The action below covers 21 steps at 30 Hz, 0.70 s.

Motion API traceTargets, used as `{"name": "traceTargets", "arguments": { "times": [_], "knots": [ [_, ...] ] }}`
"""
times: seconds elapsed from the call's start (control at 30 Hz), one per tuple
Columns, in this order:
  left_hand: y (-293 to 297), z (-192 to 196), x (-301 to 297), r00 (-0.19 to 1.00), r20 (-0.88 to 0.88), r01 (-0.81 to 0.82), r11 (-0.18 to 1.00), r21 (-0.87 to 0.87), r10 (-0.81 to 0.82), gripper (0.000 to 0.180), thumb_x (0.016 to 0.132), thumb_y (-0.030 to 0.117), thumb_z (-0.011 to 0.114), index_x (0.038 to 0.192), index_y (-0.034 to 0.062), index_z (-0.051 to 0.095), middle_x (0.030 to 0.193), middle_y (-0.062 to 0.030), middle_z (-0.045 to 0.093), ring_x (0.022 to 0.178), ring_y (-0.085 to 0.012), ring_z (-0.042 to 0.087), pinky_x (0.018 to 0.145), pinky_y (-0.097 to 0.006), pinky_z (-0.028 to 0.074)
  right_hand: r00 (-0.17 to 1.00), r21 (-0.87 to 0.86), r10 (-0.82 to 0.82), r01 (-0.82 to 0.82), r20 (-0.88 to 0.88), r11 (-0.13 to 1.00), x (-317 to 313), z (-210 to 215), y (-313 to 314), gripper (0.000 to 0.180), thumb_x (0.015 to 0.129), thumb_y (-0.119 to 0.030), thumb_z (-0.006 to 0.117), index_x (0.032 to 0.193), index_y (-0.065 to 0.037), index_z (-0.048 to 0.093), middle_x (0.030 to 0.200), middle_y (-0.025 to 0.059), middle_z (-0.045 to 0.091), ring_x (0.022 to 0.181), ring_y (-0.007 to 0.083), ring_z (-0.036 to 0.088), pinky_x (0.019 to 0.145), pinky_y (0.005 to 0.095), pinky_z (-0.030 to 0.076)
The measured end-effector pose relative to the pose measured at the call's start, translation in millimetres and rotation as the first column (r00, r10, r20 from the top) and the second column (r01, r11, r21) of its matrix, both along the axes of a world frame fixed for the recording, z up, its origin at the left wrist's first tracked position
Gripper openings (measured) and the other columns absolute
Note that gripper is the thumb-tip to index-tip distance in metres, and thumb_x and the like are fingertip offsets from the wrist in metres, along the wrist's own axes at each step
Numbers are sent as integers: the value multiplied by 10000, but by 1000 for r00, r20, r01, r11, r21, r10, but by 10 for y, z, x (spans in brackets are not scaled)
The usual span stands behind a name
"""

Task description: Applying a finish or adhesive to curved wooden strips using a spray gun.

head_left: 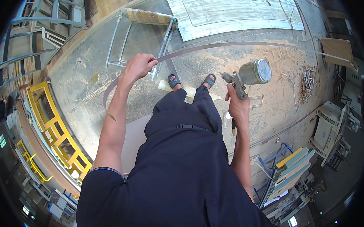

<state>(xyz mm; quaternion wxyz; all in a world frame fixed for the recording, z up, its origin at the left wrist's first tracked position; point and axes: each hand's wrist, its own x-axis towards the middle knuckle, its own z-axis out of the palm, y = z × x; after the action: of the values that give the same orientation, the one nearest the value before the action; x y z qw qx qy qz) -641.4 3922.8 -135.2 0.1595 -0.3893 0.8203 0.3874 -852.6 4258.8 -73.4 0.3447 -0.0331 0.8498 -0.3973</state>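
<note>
My left hand [140, 66] is closed, pinching a long, thin greyish-brown edging strip [211, 46] between thumb and fingers. From there the strip arcs to the right toward a brown board [338, 54], and its other side curls down by my left forearm. In my right hand [239, 107] is a spray gun [237, 84], gripped by its handle. Its dented metal cup [256, 72] points out to the right, with pale residue on the end. A hose seems to hang below that hand, partly hidden by the wrist.
A metal stand [140, 38] with a worn wooden top is ahead on the left. Beyond lies a large pale panel [234, 9]. Tangled strip scraps [307, 83] litter the dusty floor at right. Yellow frames [56, 127] line the left; a rack of boards [288, 169] stands lower right.
</note>
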Motion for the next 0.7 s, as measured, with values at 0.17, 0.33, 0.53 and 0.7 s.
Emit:
{"name": "traceTargets", "arguments": {
  "times": [0.17,0.33,0.53,0.7],
  "knots": [
    [-19,-30,13,1000,1,0,1000,9,0,309,1053,318,690,1110,44,820,773,-114,750,714,-270,719,711,-408,536,997,40,-26,29,-67,999,-118,-21,63,484,1077,-398,730,754,-42,675,675,-35,558,593,77,450,573,298,348],
    [-16,-34,-26,1000,16,14,1000,6,-14,310,1056,315,681,1123,47,822,778,-116,754,728,-277,725,721,-409,540,992,-6,1,0,126,1000,-52,66,-26,450,1077,-399,730,791,-57,671,609,-38,521,432,60,370,433,299,249],
    [-27,-74,-40,1000,25,12,1000,9,-13,314,1050,332,688,1121,58,823,789,-115,760,740,-281,731,726,-413,543,981,2,104,-106,162,994,101,188,-183,393,1080,-371,726,846,-55,693,637,-43,544,483,58,402,471,300,306],
    [19,-219,-135,999,-6,33,997,71,-32,314,1041,337,693,1134,64,816,814,-116,768,756,-290,736,738,-416,547,995,-113,96,-97,-8,989,112,135,-177,364,1072,-366,730,945,-27,762,773,-10,666,715,84,562,670,295,440]
  ]
}}
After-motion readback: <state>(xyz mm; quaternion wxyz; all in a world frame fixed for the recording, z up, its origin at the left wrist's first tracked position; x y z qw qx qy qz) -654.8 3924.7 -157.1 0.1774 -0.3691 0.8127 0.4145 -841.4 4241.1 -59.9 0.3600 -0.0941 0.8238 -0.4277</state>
